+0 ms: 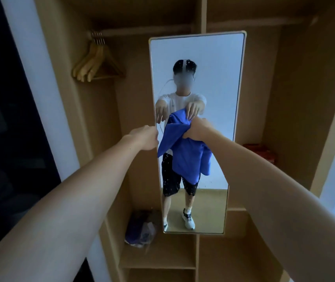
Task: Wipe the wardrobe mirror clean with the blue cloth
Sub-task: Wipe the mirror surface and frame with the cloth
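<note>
Cloth (185, 151) hangs bunched from your right hand (196, 130), whose fingers curl round its upper edge in front of the middle of the mirror (209, 78); gripping it at the top lets the rest drop loose, so you can probably shake it out or regather it into a pad before it meets the glass. Whether any of it touches the glass yet, you cannot tell. Your left hand (145, 137) sits at the mirror's left frame edge, just beside the cloth; its fingers fold away from the camera, so it is unclear if they hold the frame or a corner of cloth. The likely reason for it is to steady the tall panel. Specks dot the glass over the reflection, so wiping seems not yet done. Wooden hangers (97, 62) hang on the rail to the left.
</note>
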`<state>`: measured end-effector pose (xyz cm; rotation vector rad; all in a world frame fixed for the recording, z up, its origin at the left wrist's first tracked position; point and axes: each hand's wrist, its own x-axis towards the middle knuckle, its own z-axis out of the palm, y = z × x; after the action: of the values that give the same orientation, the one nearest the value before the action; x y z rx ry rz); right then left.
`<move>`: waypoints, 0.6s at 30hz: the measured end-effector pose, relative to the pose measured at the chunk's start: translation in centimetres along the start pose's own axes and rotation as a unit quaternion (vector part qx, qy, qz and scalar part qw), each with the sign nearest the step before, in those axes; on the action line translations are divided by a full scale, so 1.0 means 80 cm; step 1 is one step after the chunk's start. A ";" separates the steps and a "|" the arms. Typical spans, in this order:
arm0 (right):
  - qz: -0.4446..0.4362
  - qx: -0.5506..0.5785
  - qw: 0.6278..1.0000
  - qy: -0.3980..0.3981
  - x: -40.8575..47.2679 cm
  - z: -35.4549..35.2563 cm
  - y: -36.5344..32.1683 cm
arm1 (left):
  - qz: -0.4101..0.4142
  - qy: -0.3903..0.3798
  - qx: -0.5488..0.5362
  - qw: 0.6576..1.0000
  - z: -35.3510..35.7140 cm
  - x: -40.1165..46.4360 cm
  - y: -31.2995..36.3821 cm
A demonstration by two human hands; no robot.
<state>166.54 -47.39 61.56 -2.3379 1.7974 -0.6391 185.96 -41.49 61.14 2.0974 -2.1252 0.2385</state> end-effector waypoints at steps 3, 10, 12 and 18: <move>0.013 0.039 0.998 0.048 0.017 -0.023 -0.021 | 0.004 0.028 -0.013 1.000 -0.027 0.014 -0.019; 0.089 0.084 0.990 0.070 0.044 -0.112 -0.076 | 0.031 0.095 -0.043 0.994 -0.075 0.063 -0.065; 0.122 0.103 0.982 0.101 0.064 -0.127 -0.092 | 0.046 0.107 -0.076 0.990 -0.087 0.082 -0.077; 0.175 0.307 0.903 0.243 0.109 -0.159 -0.121 | 0.065 0.137 -0.156 0.976 -0.122 0.135 -0.093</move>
<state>171.88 -50.85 78.63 -1.4767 1.7527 -1.5506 193.21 -50.04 73.07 1.6510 -1.9873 0.1819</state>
